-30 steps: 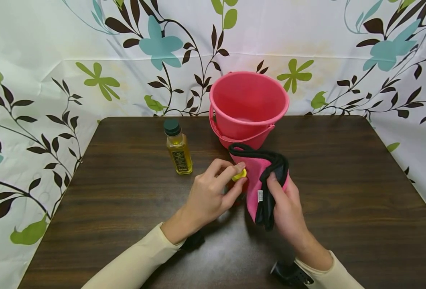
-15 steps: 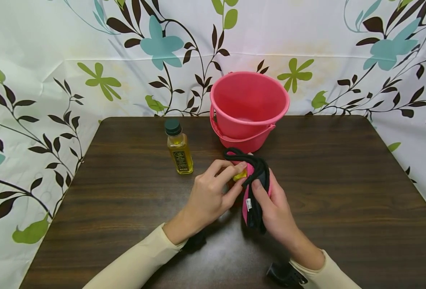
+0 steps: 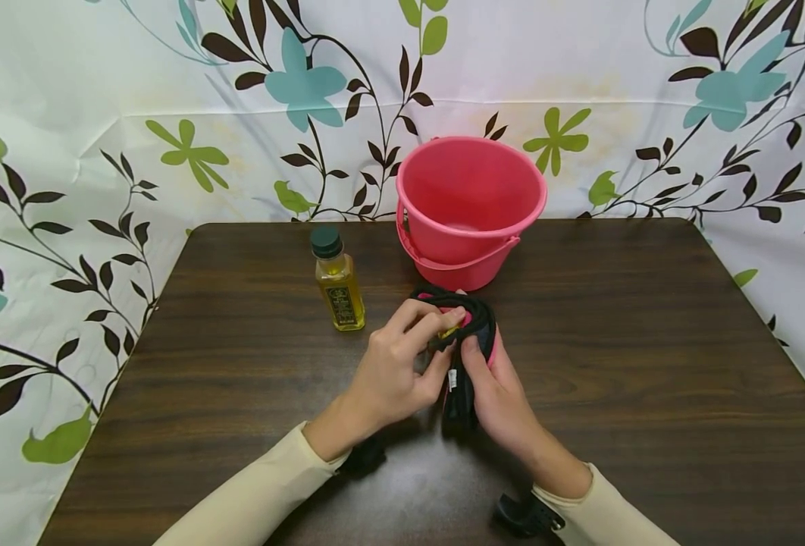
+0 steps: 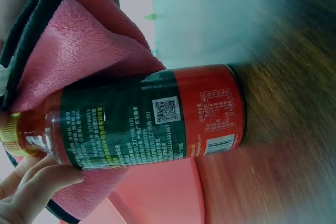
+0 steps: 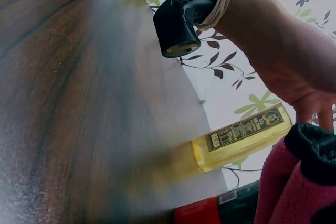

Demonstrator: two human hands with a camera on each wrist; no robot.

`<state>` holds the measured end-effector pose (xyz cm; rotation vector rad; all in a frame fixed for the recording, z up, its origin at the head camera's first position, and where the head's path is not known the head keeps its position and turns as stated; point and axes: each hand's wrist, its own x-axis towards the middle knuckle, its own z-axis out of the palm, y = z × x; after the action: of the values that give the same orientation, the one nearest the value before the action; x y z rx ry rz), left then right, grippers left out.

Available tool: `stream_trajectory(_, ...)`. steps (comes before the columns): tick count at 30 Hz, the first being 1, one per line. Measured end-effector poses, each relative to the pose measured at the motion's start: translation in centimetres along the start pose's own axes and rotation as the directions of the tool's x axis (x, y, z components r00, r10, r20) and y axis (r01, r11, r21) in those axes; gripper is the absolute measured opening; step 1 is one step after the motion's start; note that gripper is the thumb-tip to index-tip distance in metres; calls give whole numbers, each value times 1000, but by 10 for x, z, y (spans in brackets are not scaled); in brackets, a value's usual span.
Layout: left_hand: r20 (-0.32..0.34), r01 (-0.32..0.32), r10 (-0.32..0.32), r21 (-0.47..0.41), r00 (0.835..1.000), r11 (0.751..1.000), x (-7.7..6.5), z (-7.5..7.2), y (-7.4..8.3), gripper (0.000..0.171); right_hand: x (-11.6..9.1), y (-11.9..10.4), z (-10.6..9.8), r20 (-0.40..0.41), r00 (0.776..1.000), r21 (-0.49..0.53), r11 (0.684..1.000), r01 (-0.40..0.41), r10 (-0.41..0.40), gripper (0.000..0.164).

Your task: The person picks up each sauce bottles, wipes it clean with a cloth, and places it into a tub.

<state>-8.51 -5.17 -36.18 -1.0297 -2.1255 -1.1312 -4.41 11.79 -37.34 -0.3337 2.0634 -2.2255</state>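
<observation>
A sauce bottle (image 4: 126,119) with a red and green label stands upright between the hands, its base at the table top. The left hand (image 3: 392,371) pinches its yellow cap (image 3: 452,331) from above with thumb and fingers. A pink cloth (image 4: 89,40) with black edging wraps round the far and right sides of the bottle. The right hand (image 3: 501,394) grips the folded cloth (image 3: 462,387), thumb on the black trim, and presses it against the bottle. In the head view the cloth and left hand hide most of the bottle.
A pink bucket (image 3: 471,254) with its handle hanging down stands at the back, just beyond the hands. To the left stands an oil bottle (image 3: 341,296) with a dark green cap. The dark wooden table (image 3: 648,341) ends at a leaf-patterned curtain (image 3: 239,136).
The right hand has moved left with the cloth, bringing it from beside the sauce bottle to close round it. The left hand stays pinched on the cap.
</observation>
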Motion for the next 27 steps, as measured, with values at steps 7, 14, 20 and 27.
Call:
stream_trajectory(7,-5,19,-19,24,1000,1000,-1,1,2,40,-2,8,-8,-9,988,12,988,-152,152,50)
stream_trajectory(14,-2,27,-26,28,1000,999,-1,2,3,39,-6,20,-20,-11,970,14,970,-242,242,49)
stream_trajectory(20,-8,17,-17,38,1000,999,-1,3,3,39,-8,29,-25,-28,964,5,965,-263,263,47)
stream_trajectory(27,9,33,-33,24,999,999,-1,3,4,39,-4,33,-33,-16,959,-109,953,-283,283,47)
